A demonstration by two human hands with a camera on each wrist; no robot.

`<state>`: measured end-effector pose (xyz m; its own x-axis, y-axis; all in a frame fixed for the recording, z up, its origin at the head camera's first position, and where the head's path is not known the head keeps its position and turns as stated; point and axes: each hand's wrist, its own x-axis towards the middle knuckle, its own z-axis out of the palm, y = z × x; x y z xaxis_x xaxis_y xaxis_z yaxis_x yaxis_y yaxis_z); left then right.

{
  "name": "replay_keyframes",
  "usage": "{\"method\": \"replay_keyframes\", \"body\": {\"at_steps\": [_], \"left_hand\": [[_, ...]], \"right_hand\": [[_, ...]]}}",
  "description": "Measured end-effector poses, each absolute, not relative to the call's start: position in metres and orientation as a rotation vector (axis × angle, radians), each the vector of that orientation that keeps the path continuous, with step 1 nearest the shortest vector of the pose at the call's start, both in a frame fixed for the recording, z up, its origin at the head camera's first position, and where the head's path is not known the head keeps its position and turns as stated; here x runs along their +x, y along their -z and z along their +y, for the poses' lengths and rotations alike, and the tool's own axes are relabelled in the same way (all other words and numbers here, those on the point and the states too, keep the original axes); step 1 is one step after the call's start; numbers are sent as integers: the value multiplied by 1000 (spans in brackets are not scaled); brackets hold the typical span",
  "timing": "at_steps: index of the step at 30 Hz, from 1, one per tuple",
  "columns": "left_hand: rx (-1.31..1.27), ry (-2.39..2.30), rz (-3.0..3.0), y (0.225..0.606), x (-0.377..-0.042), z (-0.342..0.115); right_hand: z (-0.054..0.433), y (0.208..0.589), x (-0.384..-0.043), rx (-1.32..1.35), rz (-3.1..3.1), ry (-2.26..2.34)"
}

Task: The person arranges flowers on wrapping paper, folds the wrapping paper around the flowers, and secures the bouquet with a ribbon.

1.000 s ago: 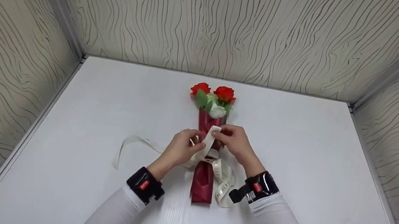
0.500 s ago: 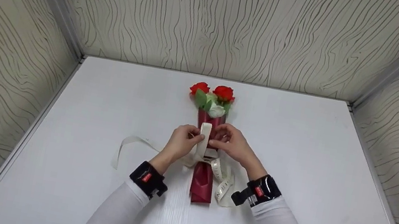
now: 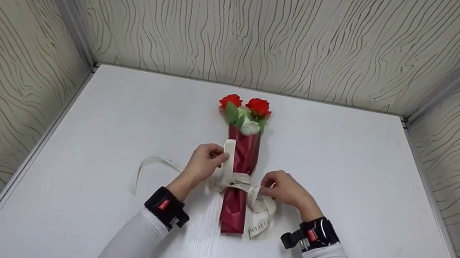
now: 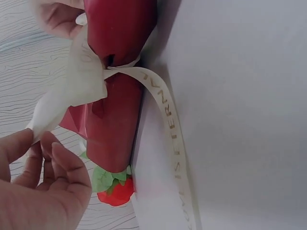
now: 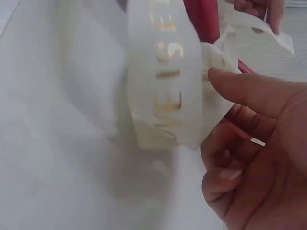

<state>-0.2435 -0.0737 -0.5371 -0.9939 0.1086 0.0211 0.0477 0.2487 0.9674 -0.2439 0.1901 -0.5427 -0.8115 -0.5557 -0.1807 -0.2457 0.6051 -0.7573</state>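
Note:
A bouquet wrapped in dark red paper (image 3: 246, 151) lies on the white table, with red roses (image 3: 258, 106) and pale flowers at its far end. Around its middle runs a cream ribbon (image 3: 242, 179) printed with gold letters. My left hand (image 3: 203, 162) pinches an upright loop of ribbon (image 4: 50, 108) between thumb and forefinger, left of the wrap. To the right of the wrap, my right hand (image 3: 288, 189) pinches the other ribbon part (image 5: 165, 72), thumb on top and fingers behind. One ribbon tail (image 4: 175, 139) trails away across the table on the left.
The white table (image 3: 346, 168) is bounded by wood-grain panels (image 3: 247, 28) at the back and both sides. A black camera band sits on each wrist, the right one (image 3: 310, 237) near the ribbon's loose coils.
My right hand has left the loop near the wrap's upper part and come down right to the other ribbon part. My left hand has drawn the loop slightly left.

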Motion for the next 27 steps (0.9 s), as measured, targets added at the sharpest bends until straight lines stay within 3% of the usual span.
{"method": "replay_keyframes", "body": {"at_steps": [13, 22, 27], "left_hand": [[114, -1946, 2382, 540, -239, -84], [115, -1952, 2347, 540, -239, -86], [108, -1944, 2344, 540, -240, -86]], "right_hand": [[274, 540, -265, 195, 2521, 1448], [309, 540, -268, 479, 2886, 1287], [307, 537, -267, 448, 2975, 1262]]}}
